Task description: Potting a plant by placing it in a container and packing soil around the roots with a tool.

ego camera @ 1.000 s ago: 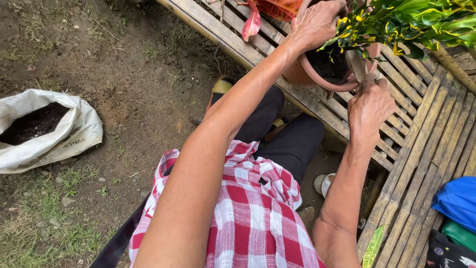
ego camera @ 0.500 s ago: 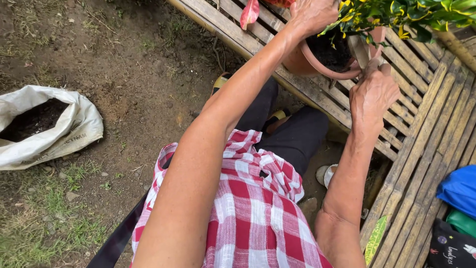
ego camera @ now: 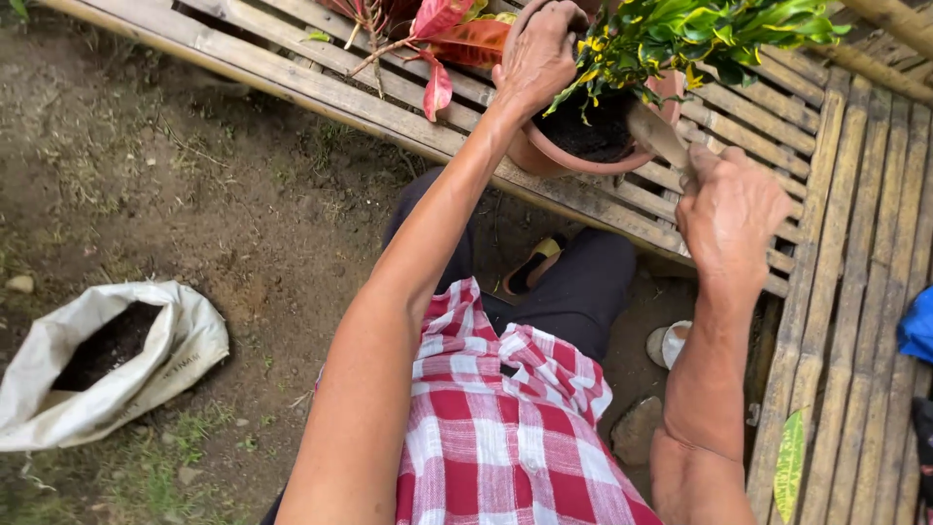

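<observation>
A terracotta pot (ego camera: 573, 160) full of dark soil stands on a bamboo slat bench (ego camera: 836, 224). A plant with green and yellow leaves (ego camera: 700, 29) grows in it. My left hand (ego camera: 536, 53) grips the pot's near rim. My right hand (ego camera: 729, 209) is closed on the handle of a small trowel (ego camera: 656, 131), whose blade points into the soil at the pot's right edge. A red-leaved plant (ego camera: 447, 34) lies on the bench to the left of the pot.
An open white sack (ego camera: 107, 365) holding dark soil lies on the bare ground at lower left. A blue object (ego camera: 918, 326) sits at the bench's right edge. A sandalled foot (ego camera: 535, 267) shows under the bench. A yellow-green leaf (ego camera: 789, 467) lies on the slats.
The view has swung so that the pot and the sack sit lower in the picture. My left hand has stayed on the rim. My right hand has kept the trowel at the pot.
</observation>
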